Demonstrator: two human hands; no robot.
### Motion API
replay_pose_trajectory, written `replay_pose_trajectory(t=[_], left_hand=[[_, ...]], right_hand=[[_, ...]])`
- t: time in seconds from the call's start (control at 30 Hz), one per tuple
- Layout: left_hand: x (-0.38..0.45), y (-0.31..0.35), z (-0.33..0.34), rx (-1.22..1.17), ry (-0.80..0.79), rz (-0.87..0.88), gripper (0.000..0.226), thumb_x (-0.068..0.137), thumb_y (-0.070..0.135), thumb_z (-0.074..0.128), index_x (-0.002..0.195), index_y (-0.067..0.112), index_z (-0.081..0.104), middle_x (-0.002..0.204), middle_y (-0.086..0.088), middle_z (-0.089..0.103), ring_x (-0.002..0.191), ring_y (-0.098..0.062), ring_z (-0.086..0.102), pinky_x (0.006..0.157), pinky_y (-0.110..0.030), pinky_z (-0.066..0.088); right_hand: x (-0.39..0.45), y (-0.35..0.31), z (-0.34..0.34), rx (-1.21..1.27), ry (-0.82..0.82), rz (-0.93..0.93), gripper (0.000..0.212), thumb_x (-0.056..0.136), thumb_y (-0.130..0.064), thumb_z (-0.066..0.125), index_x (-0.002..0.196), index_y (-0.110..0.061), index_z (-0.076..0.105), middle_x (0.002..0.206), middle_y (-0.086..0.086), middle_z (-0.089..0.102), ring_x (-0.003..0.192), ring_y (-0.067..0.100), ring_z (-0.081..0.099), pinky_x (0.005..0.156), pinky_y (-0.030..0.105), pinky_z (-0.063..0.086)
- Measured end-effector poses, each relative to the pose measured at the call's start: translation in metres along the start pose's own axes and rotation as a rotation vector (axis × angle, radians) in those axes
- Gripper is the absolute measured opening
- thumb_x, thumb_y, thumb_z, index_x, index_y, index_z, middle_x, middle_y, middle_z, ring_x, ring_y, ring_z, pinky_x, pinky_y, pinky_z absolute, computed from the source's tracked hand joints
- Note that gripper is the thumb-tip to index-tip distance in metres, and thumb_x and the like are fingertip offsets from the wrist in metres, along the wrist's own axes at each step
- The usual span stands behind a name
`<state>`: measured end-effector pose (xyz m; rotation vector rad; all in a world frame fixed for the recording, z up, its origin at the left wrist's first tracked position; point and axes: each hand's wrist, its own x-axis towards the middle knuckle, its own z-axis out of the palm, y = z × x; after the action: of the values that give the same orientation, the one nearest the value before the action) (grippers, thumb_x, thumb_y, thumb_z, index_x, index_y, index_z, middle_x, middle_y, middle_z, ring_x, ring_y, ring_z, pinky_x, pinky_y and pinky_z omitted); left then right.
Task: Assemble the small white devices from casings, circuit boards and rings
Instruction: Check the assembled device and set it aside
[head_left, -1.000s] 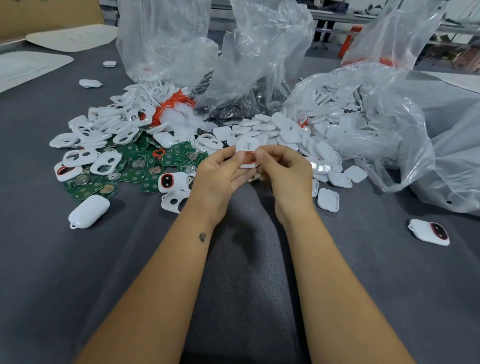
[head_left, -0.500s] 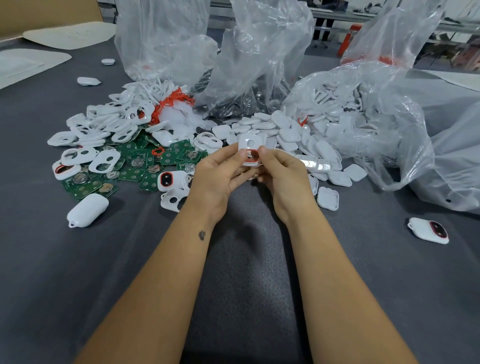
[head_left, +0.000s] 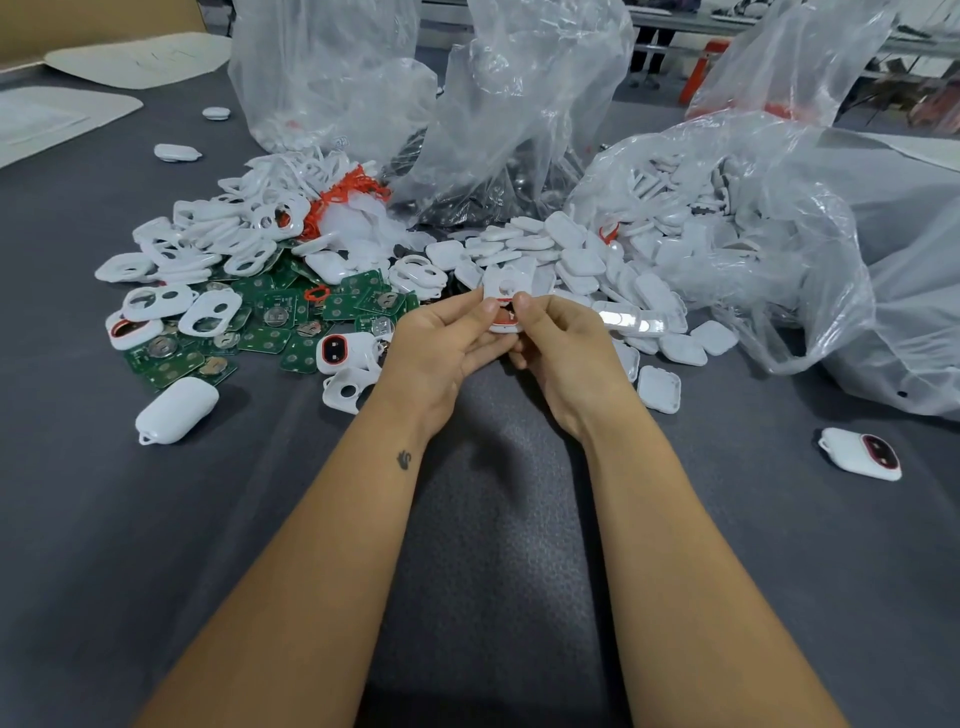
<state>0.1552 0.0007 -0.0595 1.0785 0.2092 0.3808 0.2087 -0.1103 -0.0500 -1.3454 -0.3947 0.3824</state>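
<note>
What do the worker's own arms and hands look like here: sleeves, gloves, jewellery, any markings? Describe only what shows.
Both forearms are bare, with no sleeve in view. The left hand and right hand wear no gloves, and no rings, watch or bracelet show. One marking stands out: a small dark tattoo on the left forearm near the wrist, too small to read its shape surely.

No words or numbers can be read anywhere here. A small printed mark sits on one clear plastic bag (head_left: 340, 141) at the far side of the table, but it is too tiny to read.
</note>
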Motion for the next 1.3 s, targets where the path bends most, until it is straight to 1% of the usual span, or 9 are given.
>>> replay_pose_trajectory(t=[0.13, 0.3, 0.5, 0.57, 0.7, 0.87, 0.97, 1.13, 1.3], left_hand=[[0.000, -0.002, 0.001, 0.026, -0.001, 0.016, 0.013, 0.094, 0.002, 0.057, 0.098, 0.005, 0.069, 0.084, -0.004, 0.076, 0.080, -0.014, 0.073, 0.072, -0.022, 0.057], [0.000, -0.004, 0.003, 0.057, 0.020, 0.062, 0.016, 0.094, -0.001, 0.057, 0.101, 0.006, 0.070, 0.089, -0.007, 0.076, 0.086, -0.017, 0.073, 0.075, -0.022, 0.057], [-0.002, -0.003, 0.006, 0.031, 0.051, 0.077, 0.019, 0.094, 0.001, 0.058, 0.089, 0.011, 0.073, 0.085, -0.007, 0.076, 0.079, -0.018, 0.074, 0.070, -0.020, 0.056], [-0.001, -0.002, 0.005, 0.015, 0.084, 0.052, 0.018, 0.095, 0.002, 0.057, 0.089, 0.009, 0.072, 0.083, -0.007, 0.076, 0.079, -0.018, 0.074, 0.069, -0.021, 0.057], [0.002, 0.001, 0.007, -0.056, 0.145, -0.032, 0.020, 0.097, 0.005, 0.052, 0.090, 0.004, 0.070, 0.081, -0.012, 0.075, 0.076, -0.023, 0.074, 0.067, -0.027, 0.059], [0.001, 0.003, 0.007, -0.070, 0.109, -0.053, 0.026, 0.092, 0.000, 0.051, 0.086, 0.008, 0.075, 0.086, -0.013, 0.075, 0.080, -0.022, 0.074, 0.069, -0.026, 0.059], [0.001, 0.003, 0.007, -0.051, 0.078, -0.038, 0.029, 0.089, -0.008, 0.051, 0.091, 0.009, 0.074, 0.088, -0.011, 0.076, 0.081, -0.020, 0.074, 0.069, -0.023, 0.058], [-0.001, 0.002, 0.004, -0.018, -0.033, 0.021, 0.044, 0.090, -0.009, 0.050, 0.079, 0.020, 0.081, 0.089, -0.007, 0.076, 0.084, -0.016, 0.074, 0.071, -0.020, 0.056], [-0.002, 0.004, 0.003, -0.017, -0.063, 0.036, 0.025, 0.073, 0.006, 0.065, 0.081, 0.023, 0.081, 0.087, -0.007, 0.076, 0.080, -0.016, 0.073, 0.073, -0.020, 0.056]], right_hand=[[0.001, 0.002, -0.006, -0.168, 0.049, -0.046, 0.027, 0.098, -0.015, 0.056, 0.097, 0.011, 0.064, 0.075, 0.016, 0.055, 0.060, 0.015, 0.046, 0.058, 0.024, 0.041], [0.003, 0.007, -0.005, -0.364, 0.131, -0.103, 0.022, 0.098, -0.020, 0.057, 0.092, -0.003, 0.070, 0.066, -0.006, 0.061, 0.059, 0.001, 0.052, 0.063, 0.020, 0.044], [0.005, 0.003, -0.005, -0.052, 0.098, -0.007, 0.033, 0.102, -0.022, 0.048, 0.090, 0.001, 0.068, 0.071, 0.011, 0.058, 0.058, 0.012, 0.048, 0.055, 0.024, 0.042], [0.004, 0.005, -0.005, -0.154, 0.094, -0.053, 0.023, 0.098, -0.019, 0.056, 0.089, -0.003, 0.070, 0.071, 0.005, 0.064, 0.060, 0.007, 0.052, 0.056, 0.021, 0.043], [0.004, 0.008, -0.003, -0.297, 0.184, -0.095, 0.020, 0.095, -0.018, 0.060, 0.092, -0.003, 0.072, 0.085, 0.013, 0.071, 0.064, 0.007, 0.052, 0.067, 0.027, 0.045], [0.005, 0.009, 0.002, -0.362, 0.249, -0.092, 0.022, 0.095, -0.023, 0.059, 0.085, -0.007, 0.071, 0.068, -0.003, 0.063, 0.062, 0.005, 0.053, 0.067, 0.026, 0.044], [0.004, 0.008, 0.001, -0.299, 0.234, -0.065, 0.024, 0.096, -0.025, 0.058, 0.081, -0.013, 0.071, 0.065, -0.004, 0.063, 0.061, 0.006, 0.053, 0.064, 0.023, 0.044], [0.003, 0.003, 0.001, -0.095, 0.185, -0.040, 0.025, 0.097, -0.016, 0.054, 0.079, -0.006, 0.067, 0.067, 0.008, 0.057, 0.056, 0.010, 0.048, 0.052, 0.021, 0.041], [0.005, -0.001, 0.001, 0.165, 0.090, -0.013, 0.023, 0.091, 0.004, 0.043, 0.080, 0.003, 0.063, 0.066, 0.013, 0.055, 0.053, 0.015, 0.046, 0.048, 0.025, 0.038]])
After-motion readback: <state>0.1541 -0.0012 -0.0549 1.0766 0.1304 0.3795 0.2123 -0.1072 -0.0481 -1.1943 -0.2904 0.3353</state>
